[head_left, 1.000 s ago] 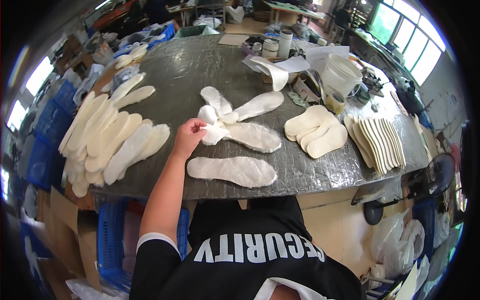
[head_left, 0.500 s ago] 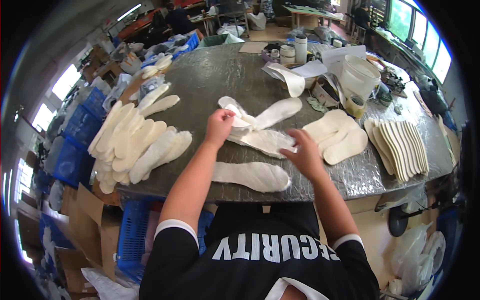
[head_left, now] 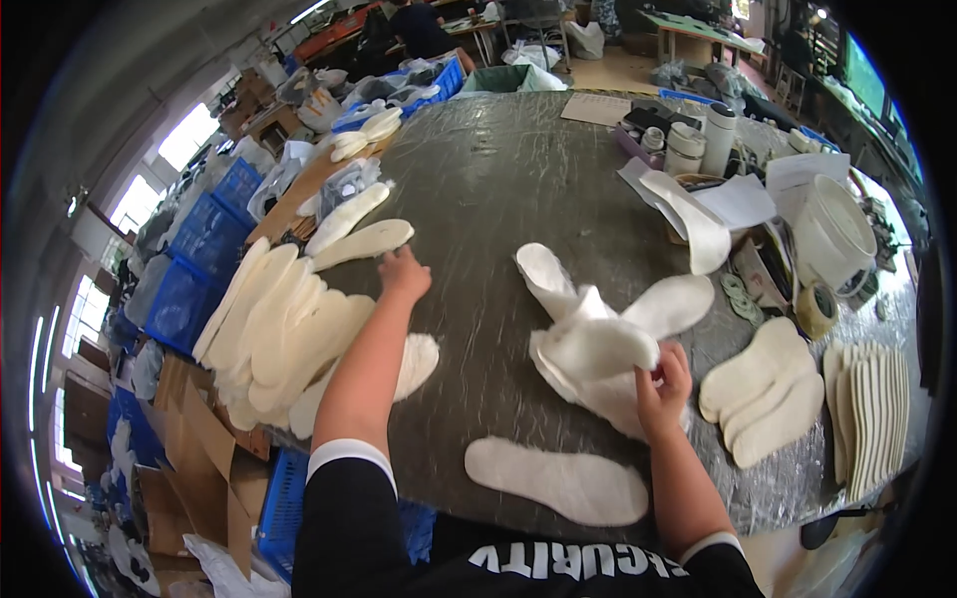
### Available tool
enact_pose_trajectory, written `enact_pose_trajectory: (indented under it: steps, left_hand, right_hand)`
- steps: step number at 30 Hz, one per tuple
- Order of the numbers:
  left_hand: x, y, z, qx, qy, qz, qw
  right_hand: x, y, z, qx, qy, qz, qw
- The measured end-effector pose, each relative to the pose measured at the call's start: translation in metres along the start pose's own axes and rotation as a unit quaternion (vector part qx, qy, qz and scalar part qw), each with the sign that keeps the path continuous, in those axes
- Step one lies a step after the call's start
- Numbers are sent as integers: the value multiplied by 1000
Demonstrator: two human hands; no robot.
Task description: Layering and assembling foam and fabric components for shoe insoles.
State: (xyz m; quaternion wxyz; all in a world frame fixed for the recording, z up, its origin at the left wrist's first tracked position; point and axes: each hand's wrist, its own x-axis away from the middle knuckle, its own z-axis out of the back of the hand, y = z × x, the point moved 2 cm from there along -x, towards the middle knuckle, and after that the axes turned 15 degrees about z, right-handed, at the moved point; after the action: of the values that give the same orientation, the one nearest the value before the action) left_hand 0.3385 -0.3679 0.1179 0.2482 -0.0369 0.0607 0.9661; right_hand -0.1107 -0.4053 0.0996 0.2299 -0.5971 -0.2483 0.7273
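white insole lies over a loose cluster on the dark desk, right of the middle, its rounded near end in the right hand. the fingers of that hand are nearly closed, with the thumb and a fingertip pinching the edge.

under and around it, other pale insoles spread out: a narrow insole points to the far left, a broad insole to the far right, and a fluffy insole toward the near side. apart from these, a lone insole lies flat near the front edge.

the left hand is out at the left, just beside the tip of a cream insole; its fingers look bent, but i cannot tell whether they grip anything. a large overlapping pile of insoles covers the desk's left side, partly behind the left forearm.

to the right, a few insoles overlap flat, next to a tight row of insoles. beyond them are a roll of tape and a white bucket.
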Motion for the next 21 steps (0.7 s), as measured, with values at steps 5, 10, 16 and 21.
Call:
enact_pose_trajectory:
  steps: [5,10,16,21]
  left_hand:
    - [-125,-69,-33,15,-65,188,980]
    - [-181,-74,-46,218,-46,78,972]
    - [-148,31,-61,309,-39,-46,949]
    - [-92,60,-57,323,60,-106,939]
  right_hand:
    - [3,4,4,-16,-49,-28,998]
    - [7,5,6,-61,-69,-53,994]
    - [10,2,14,-50,-83,-66,993]
    - [9,-2,10,-35,-92,-35,995]
